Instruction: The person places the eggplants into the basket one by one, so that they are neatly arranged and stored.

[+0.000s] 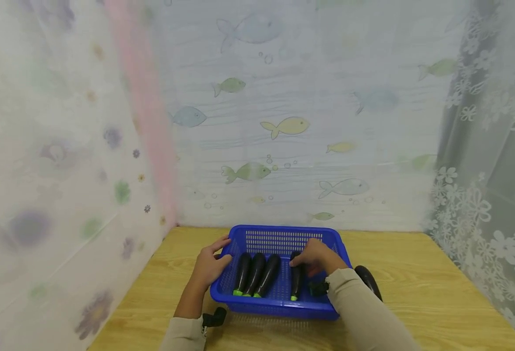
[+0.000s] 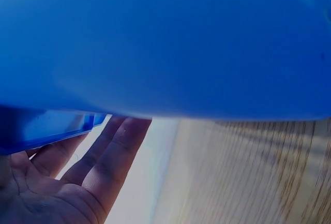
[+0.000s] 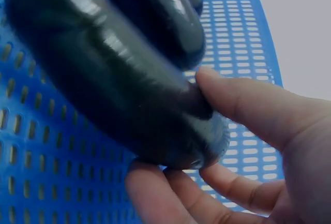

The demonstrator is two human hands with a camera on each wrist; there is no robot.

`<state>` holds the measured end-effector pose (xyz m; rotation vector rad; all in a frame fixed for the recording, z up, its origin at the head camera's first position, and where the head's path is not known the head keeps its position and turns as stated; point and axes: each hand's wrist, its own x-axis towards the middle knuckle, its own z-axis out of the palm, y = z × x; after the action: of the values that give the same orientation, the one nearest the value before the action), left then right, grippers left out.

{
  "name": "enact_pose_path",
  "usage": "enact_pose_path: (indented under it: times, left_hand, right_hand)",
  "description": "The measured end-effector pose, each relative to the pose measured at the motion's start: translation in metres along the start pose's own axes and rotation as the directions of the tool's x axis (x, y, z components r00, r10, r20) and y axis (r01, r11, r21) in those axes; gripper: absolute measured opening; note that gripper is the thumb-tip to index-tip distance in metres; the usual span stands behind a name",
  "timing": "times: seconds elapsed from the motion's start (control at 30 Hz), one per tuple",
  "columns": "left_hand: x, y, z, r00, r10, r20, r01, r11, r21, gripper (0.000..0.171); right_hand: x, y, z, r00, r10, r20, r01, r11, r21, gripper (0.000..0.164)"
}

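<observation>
While a pale sheet printed with fish [image 1: 284, 151] hangs along the far side, the wood-grained table [image 1: 415, 282] spreads out before me. On it sits a blue perforated basket [image 1: 279, 308]. My left hand [image 1: 210, 263] rests against the basket's left rim, its fingers nearly straight. My right hand [image 1: 316, 256] reaches inside and grasps the far end of one dark eggplant [image 1: 297, 280], thumb on one side and fingers on the other. That eggplant lies in the right part of the basket, apart from three eggplants [image 1: 255, 275] lined up side by side on the left. Outside, just right of the basket, another eggplant [image 1: 368, 280] is partly hidden by my beige sleeve [image 1: 363, 312]. Inside the basket, every bright green stem end [image 1: 294, 298] points toward me.
</observation>
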<state>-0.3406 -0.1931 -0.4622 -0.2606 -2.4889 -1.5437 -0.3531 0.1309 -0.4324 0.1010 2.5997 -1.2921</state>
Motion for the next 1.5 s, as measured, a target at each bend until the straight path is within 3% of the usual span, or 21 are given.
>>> enact_pose_path:
  times: [0.47, 1.2, 1.5]
  left_hand:
    - [0.000, -0.001, 0.001, 1.000, 0.003, -0.013, -0.003, 1.000, 0.025, 0.054]
    - [0.000, 0.001, 0.000, 1.000, -0.003, 0.000, 0.003, 1.000, -0.011, 0.055]
    - [0.000, 0.002, -0.001, 1.000, -0.015, -0.003, 0.015, 1.000, -0.008, 0.054]
  right_hand:
    - [-0.007, -0.008, 0.014, 1.000, 0.008, 0.023, -0.009, 0.998, 0.059, 0.054]
    - [0.007, -0.013, 0.026, 0.999, 0.034, 0.021, -0.034, 0.999, 0.002, 0.053]
    - [0.008, -0.013, 0.027, 0.999, 0.047, 0.005, -0.047, 0.999, -0.013, 0.062]
